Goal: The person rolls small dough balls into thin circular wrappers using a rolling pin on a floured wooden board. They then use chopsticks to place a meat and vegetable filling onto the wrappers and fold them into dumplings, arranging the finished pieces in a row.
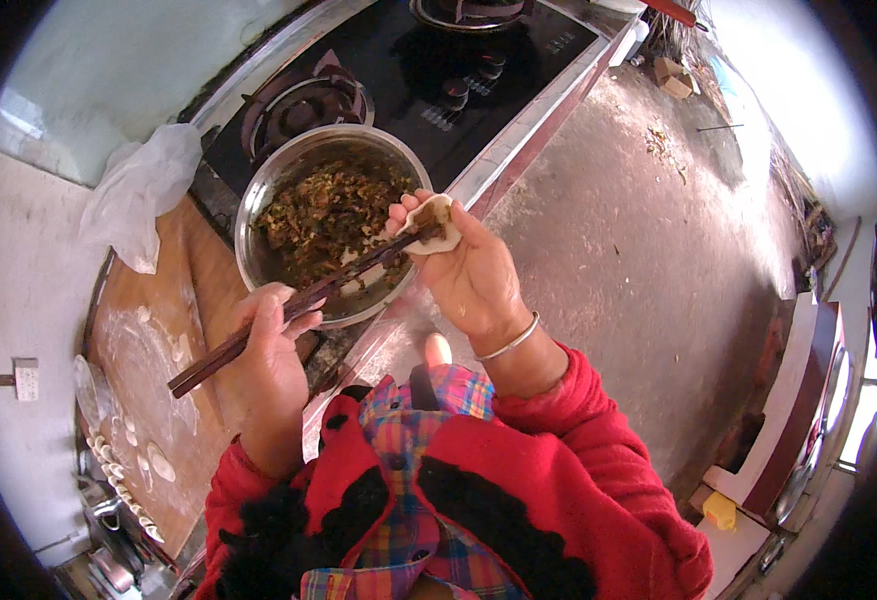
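Note:
In my left hand [277, 360] is a pair of dark wooden chopsticks [303, 300], slanting up to the right. Their tips press into brown filling [429, 225] on a round dough wrapper [450, 238]. That wrapper lies cupped in my right hand [468, 281], palm up, with the thumb and fingers around its edge. Below and left of the wrapper stands a steel bowl [247, 251] of chopped filling [326, 202]. Something pale, partly covered by the chopsticks, rests in the bowl.
The bowl stands by a gas burner [300, 112] on a black glass hob [416, 97]. At left, a floured wooden board [138, 337] bears loose wrappers [159, 461] and a row of dumplings [120, 480]. A clear plastic bag [146, 180] lies at its far end. Concrete floor [618, 247] stretches rightward.

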A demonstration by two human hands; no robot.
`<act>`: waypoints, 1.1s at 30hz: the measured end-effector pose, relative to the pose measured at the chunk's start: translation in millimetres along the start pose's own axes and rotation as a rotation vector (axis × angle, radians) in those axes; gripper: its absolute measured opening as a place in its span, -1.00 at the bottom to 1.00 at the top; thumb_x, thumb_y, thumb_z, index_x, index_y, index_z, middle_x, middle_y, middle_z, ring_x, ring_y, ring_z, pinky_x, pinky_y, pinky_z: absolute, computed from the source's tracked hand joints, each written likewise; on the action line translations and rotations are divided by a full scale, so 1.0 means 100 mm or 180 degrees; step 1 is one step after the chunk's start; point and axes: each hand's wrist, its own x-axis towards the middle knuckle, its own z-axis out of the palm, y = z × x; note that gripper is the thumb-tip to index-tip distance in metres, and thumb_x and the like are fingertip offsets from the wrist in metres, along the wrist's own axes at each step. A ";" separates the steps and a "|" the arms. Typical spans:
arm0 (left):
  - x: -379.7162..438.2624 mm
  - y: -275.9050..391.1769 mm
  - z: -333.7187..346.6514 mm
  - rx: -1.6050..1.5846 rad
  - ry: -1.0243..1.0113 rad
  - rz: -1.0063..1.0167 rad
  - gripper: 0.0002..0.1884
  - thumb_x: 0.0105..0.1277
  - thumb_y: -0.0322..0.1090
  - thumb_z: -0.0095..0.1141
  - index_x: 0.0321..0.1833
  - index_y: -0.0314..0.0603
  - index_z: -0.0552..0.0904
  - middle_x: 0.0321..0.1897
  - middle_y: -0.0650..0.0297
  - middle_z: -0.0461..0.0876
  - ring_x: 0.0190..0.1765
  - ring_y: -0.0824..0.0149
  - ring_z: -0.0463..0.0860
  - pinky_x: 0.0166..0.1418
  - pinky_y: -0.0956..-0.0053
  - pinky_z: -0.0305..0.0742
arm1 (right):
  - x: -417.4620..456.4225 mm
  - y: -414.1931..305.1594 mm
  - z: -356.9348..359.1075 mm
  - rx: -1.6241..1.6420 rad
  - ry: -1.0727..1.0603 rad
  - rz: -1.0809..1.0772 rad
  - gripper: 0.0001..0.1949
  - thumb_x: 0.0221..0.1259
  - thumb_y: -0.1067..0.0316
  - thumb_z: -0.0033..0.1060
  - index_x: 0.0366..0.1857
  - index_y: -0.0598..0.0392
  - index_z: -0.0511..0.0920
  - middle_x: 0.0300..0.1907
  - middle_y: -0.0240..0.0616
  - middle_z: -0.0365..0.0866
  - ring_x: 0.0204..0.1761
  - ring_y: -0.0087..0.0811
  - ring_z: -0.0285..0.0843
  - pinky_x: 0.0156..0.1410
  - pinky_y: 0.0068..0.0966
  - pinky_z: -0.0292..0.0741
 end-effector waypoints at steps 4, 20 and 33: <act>0.05 0.02 -0.12 -0.0322 -0.0110 0.0312 -0.79 0.34 -0.30 -0.02 -0.14 -0.33 0.50 -0.16 0.11 0.54 -0.20 0.18 0.62 -0.17 0.41 0.55 | 0.01 -0.05 0.07 -0.0238 0.0099 -0.0113 -0.59 0.46 0.16 -0.50 0.05 0.31 0.30 0.05 -0.02 0.41 0.18 -0.12 0.34 0.34 -0.28 0.25; 0.08 -0.05 0.00 0.0056 -0.0092 0.0284 -0.81 0.33 -0.35 -0.02 -0.17 -0.36 0.53 -0.17 0.10 0.54 -0.22 0.16 0.62 -0.22 0.41 0.57 | 0.02 0.06 0.01 -0.0072 -0.0217 0.0121 -0.66 0.39 0.28 -0.37 0.05 0.30 0.33 0.04 -0.02 0.44 0.15 -0.15 0.38 0.34 -0.28 0.24; 0.08 0.03 -0.08 0.0196 -0.0075 -0.0132 -0.81 0.33 -0.35 -0.03 -0.19 -0.39 0.52 -0.23 0.07 0.55 -0.29 0.16 0.65 -0.27 0.44 0.57 | -0.04 0.00 0.03 -0.0388 -0.0235 0.0008 -0.59 0.43 0.13 -0.35 0.01 0.33 0.34 -0.01 0.01 0.47 0.10 -0.12 0.40 0.31 -0.28 0.26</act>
